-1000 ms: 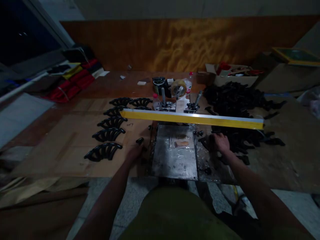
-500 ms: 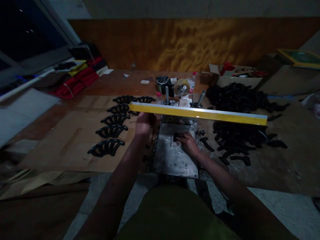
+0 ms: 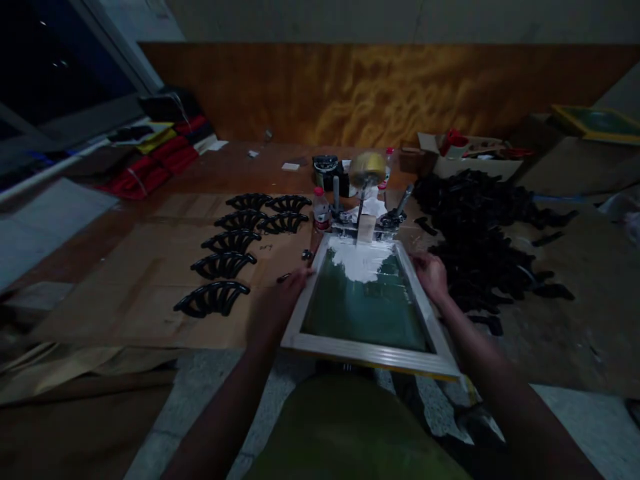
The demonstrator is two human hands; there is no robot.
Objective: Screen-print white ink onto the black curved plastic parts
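A screen-printing frame point(image 3: 370, 353) lies tilted over the spot where the metal plate was, its pale metal rim around a green mesh point(image 3: 363, 310). White ink point(image 3: 360, 260) is spread over the far end of the mesh, and a wooden block point(image 3: 367, 228) stands at that end. My left hand point(image 3: 293, 287) is closed at the frame's left rim, its fingers partly dark and blurred. On the opposite rim, my right hand point(image 3: 431, 275) has its fingers curled against the side. The metal plate is hidden beneath the frame.
Black curved ribbed parts point(image 3: 215, 297) lie in rows on cardboard point(image 3: 150, 267) at left. A heap of black pieces point(image 3: 475, 240) covers the right. Behind the frame are clamps point(image 3: 395, 215), a red-capped bottle point(image 3: 321, 208) and a blurred tape roll point(image 3: 369, 167).
The frame has swung down from its raised position over the plate. My right hand has left the small black piece on the plate and moved right to the frame's side; my left hand is lower.
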